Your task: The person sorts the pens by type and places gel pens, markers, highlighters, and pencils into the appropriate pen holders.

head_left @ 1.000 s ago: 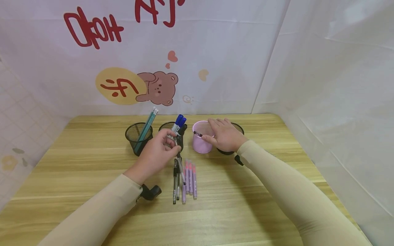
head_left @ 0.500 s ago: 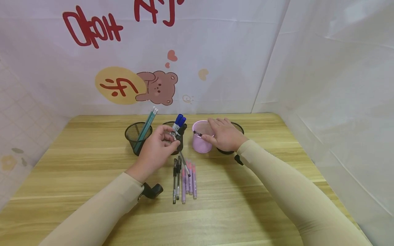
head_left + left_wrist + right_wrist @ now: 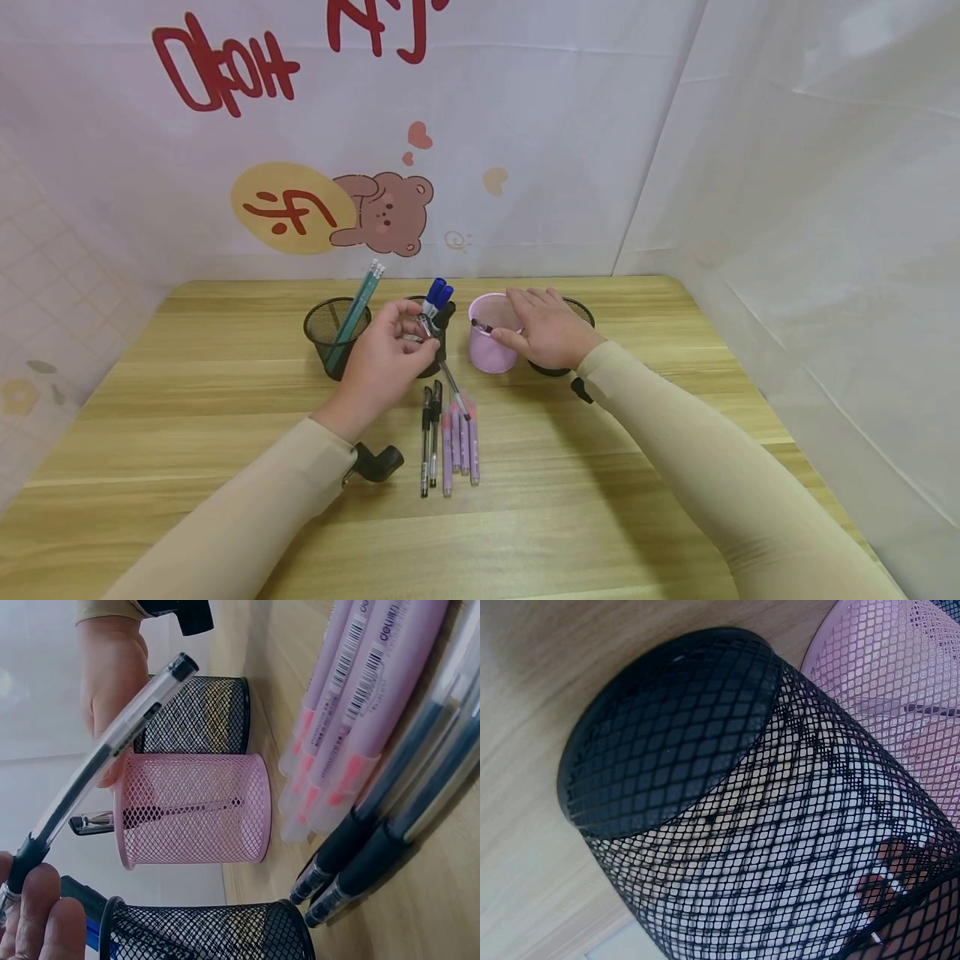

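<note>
My left hand [image 3: 390,358] pinches a clear gel pen [image 3: 455,387] by its dark grip end. The pen slants down to the right, over the highlighters in the head view. My right hand [image 3: 551,332] rests over the rims of a pink mesh pen cup [image 3: 492,354] and a black mesh cup [image 3: 765,825], its fingers extended. One black-capped pen [image 3: 482,326] leans inside the pink cup. On the table lie two more gel pens [image 3: 425,442] beside several purple highlighters [image 3: 465,450], in front of the cups.
A black mesh cup [image 3: 318,333] at the left holds green pencils [image 3: 363,300]. Close behind my left fingers, another black cup [image 3: 438,357] holds blue-capped markers [image 3: 443,294] and a black-capped one. A printed white curtain [image 3: 555,225] stands behind the wooden table [image 3: 570,508].
The pen in my left hand has swung, its lower end moving right and slightly up from the gel pens across the highlighters. My right hand has stayed in place.
</note>
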`<state>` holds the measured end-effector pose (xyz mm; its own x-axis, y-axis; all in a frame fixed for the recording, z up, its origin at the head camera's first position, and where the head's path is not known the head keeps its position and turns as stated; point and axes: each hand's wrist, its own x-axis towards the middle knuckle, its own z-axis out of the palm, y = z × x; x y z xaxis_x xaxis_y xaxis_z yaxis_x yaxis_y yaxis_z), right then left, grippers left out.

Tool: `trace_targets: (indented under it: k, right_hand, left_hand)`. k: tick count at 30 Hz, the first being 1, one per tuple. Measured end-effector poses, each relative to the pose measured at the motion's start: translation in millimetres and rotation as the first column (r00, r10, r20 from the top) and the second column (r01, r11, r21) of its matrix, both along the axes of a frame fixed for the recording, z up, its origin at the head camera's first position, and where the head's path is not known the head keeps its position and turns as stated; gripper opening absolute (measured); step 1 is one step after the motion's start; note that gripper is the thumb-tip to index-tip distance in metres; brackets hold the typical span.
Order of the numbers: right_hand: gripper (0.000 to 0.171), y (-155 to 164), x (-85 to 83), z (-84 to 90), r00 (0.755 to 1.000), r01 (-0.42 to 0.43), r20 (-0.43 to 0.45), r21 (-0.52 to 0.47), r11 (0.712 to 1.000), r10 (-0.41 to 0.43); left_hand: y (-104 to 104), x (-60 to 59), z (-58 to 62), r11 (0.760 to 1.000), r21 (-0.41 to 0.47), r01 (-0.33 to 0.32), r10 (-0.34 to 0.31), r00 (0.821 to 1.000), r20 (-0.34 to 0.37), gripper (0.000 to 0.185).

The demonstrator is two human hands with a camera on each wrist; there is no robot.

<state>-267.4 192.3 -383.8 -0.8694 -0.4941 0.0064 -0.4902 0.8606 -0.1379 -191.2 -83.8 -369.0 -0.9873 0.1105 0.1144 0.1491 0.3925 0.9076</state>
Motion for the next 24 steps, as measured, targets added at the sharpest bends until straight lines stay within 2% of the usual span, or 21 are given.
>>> trace_targets:
  k: [4,8,15,18,24]
  right_hand:
    - [0.085,0.3,-0.2,-0.2,1.0,0.001,0.001,-0.001,1.0,-0.001]
    - [0.085,0.3,-0.3,0.3,1.0,0.001,0.005,0.0,1.0,-0.001]
    - [0.085,-0.4,0.3,1.4,1.0,0.001,0.007,0.003,1.0,-0.001]
    - [0.085,-0.5,0.6,1.3,1.0,0.004,0.01,0.004,1.0,-0.004]
    - [0.086,-0.3,1.0,1.1,1.0,0.009,0.014,0.005,1.0,-0.01]
  left_hand:
    - [1.1,-0.8,0.9,1.0,0.021,-0.013,0.013,1.0,-0.008,0.052]
    - [2.0,-1.2,1.1,0.997,0.062,-0.042,0.045,0.998,-0.046,0.052]
    - [2.4,-3.6,-0.8,0.977,0.186,-0.103,0.126,0.985,-0.116,0.05]
    - [3.5,-4.4,-1.2,0.961,0.25,-0.119,0.164,0.972,-0.167,0.048]
    - [7.0,-7.5,-3.6,0.92,0.357,-0.162,0.264,0.929,-0.259,0.048]
